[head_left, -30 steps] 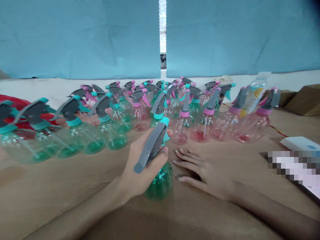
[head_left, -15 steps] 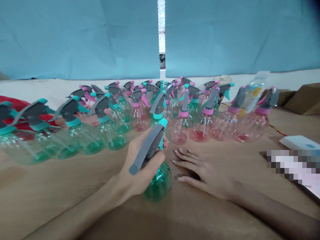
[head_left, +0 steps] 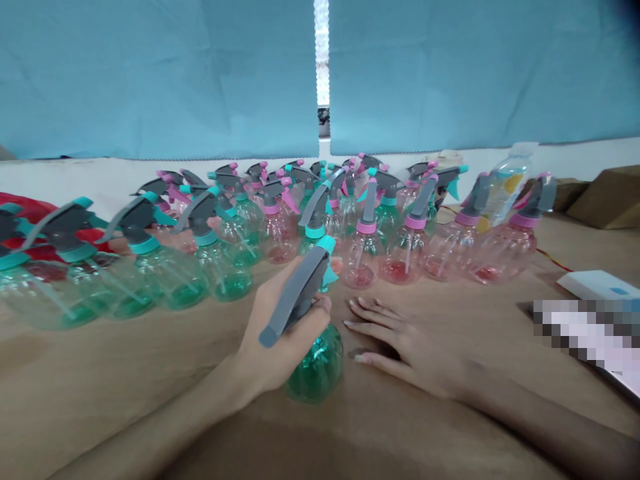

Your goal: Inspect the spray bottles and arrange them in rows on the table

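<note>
Your left hand (head_left: pixel 267 350) is closed around the neck of the green spray bottle (head_left: pixel 317 373), thumb on the near side, with the grey sprayer head (head_left: pixel 300 287) rising above the knuckles. One fingertip shows by the teal trigger (head_left: pixel 329 276); the others are hidden behind the neck, so you can't tell how hard they press. The bottle's round body sits just below those fingers, seemingly on the table (head_left: pixel 150 380).

Your right hand (head_left: pixel 413 350) lies palm down, fingers spread and gripping nothing, its fingertips near the bottle but apart from it. To handle this well, hold the neck snugly, let the base bear the weight, and squeeze with the fingers alone so the wrist stays level.

Mind what is ahead: another green bottle (head_left: pixel 315 232) stands just beyond your left fingertips, and a pink bottle (head_left: pixel 360 275) beyond your right ones. The row of green bottles (head_left: pixel 233 283) runs off left of your left knuckles. The white box (head_left: pixel 595 287) is well right of your right fingers. Judging by this, movement is easier back toward you than forward. The table's near edge doesn't show.
</note>
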`<state>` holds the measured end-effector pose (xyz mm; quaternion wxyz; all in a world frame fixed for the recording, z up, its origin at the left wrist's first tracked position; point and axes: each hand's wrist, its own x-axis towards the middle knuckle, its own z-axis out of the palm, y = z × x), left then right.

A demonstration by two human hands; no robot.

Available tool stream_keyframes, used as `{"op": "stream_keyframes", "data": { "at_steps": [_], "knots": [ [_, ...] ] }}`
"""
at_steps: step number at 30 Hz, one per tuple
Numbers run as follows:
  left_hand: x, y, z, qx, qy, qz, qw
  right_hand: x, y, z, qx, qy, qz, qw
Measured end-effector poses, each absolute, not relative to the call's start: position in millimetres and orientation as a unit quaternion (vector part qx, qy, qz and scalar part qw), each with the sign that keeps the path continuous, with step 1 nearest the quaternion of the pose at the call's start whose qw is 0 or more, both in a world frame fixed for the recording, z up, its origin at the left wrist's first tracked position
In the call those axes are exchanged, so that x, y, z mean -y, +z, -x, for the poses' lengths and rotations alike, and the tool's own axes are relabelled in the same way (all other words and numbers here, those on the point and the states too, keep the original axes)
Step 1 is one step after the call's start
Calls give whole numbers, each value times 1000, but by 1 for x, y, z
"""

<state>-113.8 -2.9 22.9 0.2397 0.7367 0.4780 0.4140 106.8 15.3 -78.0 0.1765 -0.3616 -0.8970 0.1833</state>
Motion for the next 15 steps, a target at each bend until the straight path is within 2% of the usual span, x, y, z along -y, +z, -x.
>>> {"op": "stream_keyframes", "data": {
  "at_steps": [5,9,15],
  "knots": [
    [3,21,114,-474,430,-739,210,-15,-76,-107,901,171,368,155],
    [3,22,113,-470,423,-740,229,-15,-74,-106,903,167,371,138],
    [4,25,112,-480,424,-730,239,-16,-79,-107,902,169,361,164]
  ]
}}
